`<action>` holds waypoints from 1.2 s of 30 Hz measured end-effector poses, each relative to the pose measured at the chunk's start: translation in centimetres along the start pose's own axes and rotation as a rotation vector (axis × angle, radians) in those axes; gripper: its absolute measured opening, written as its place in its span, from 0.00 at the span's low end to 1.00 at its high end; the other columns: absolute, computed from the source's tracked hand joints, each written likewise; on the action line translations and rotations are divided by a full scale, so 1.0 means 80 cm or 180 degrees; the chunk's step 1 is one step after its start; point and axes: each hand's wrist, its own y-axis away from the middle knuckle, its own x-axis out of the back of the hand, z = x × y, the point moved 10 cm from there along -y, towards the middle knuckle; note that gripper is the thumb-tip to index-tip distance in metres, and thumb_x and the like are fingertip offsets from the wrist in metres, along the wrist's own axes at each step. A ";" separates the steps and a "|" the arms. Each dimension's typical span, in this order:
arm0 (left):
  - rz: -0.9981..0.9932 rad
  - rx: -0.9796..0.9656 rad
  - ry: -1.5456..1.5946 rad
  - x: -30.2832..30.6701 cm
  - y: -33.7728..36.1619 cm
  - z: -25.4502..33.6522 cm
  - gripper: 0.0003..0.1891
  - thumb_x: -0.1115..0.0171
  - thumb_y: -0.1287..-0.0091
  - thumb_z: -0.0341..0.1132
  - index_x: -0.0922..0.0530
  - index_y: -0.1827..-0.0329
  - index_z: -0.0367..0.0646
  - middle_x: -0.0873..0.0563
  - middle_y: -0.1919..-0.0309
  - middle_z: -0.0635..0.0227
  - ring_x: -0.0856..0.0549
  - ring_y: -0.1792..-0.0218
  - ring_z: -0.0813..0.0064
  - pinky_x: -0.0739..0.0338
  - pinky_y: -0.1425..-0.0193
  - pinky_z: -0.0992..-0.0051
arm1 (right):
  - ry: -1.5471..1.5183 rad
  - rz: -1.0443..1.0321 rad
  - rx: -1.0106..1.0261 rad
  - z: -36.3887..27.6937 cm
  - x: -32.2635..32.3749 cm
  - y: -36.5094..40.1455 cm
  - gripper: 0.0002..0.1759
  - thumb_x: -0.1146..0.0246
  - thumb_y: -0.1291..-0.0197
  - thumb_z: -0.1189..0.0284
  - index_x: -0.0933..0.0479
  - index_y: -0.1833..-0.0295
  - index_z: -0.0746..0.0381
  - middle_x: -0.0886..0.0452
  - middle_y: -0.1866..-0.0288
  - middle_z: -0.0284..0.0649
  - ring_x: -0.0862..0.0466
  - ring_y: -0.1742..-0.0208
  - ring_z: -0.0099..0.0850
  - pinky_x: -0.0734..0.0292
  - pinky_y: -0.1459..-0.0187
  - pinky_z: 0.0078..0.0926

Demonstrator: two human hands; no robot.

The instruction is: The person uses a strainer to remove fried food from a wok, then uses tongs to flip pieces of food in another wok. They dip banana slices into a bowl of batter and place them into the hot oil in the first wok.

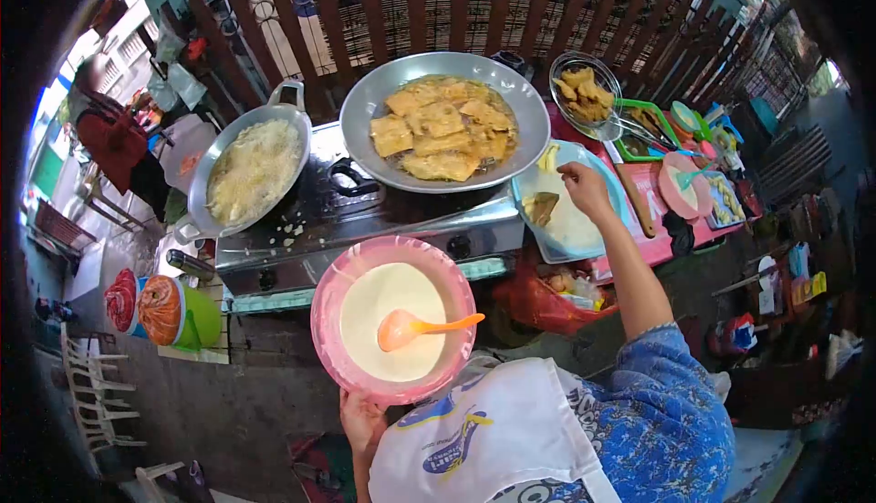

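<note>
My left hand (363,419) grips the lower rim of a pink basin (328,331), held in front of the apron. Pale batter (370,298) fills the basin, and an orange ladle (429,326) rests in it. My right hand (584,184) reaches over a light blue tub (558,252) of pale liquid, fingers drawn together; what they hold, if anything, is hidden. Beside those fingers, pale yellow pieces (548,158) lie at the tub's edge, and a brownish folded piece (540,208) sits at its left side.
On the stove (365,220), a large wok (360,152) holds flat golden pieces frying in oil. A second wok (201,188) bubbles at left. Fried food fills a wire strainer (558,106) at right. A wooden-handled tool (636,200) lies near the tub. Another person (109,138) stands at far left.
</note>
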 end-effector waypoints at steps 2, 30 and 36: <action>0.0012 -0.0046 0.0020 -0.009 0.003 -0.015 0.20 0.52 0.48 0.25 0.36 0.49 0.41 0.25 0.56 0.63 0.23 0.56 0.66 0.25 0.54 0.63 | 0.0313 -0.0041 -0.0032 0.046 -0.012 -0.029 0.14 0.47 0.53 0.73 0.25 0.58 0.61 0.22 0.63 0.47 0.22 0.62 0.40 0.28 0.59 0.33; 0.0060 -0.0264 0.0158 -0.030 0.007 -0.027 0.18 0.55 0.46 0.22 0.36 0.50 0.38 0.25 0.58 0.63 0.22 0.58 0.69 0.24 0.56 0.66 | 0.1355 -0.0468 0.0251 -0.077 0.044 -0.024 0.16 0.37 0.59 0.66 0.29 0.68 0.64 0.23 0.72 0.48 0.22 0.69 0.43 0.29 0.66 0.35; 0.0179 -0.0353 0.0032 -0.026 0.002 0.001 0.18 0.52 0.49 0.23 0.34 0.53 0.36 0.24 0.61 0.62 0.21 0.62 0.71 0.21 0.61 0.67 | -0.0739 -0.1386 0.0649 -0.242 -0.006 0.056 0.16 0.34 0.58 0.68 0.30 0.67 0.67 0.24 0.76 0.41 0.24 0.74 0.28 0.30 0.70 0.25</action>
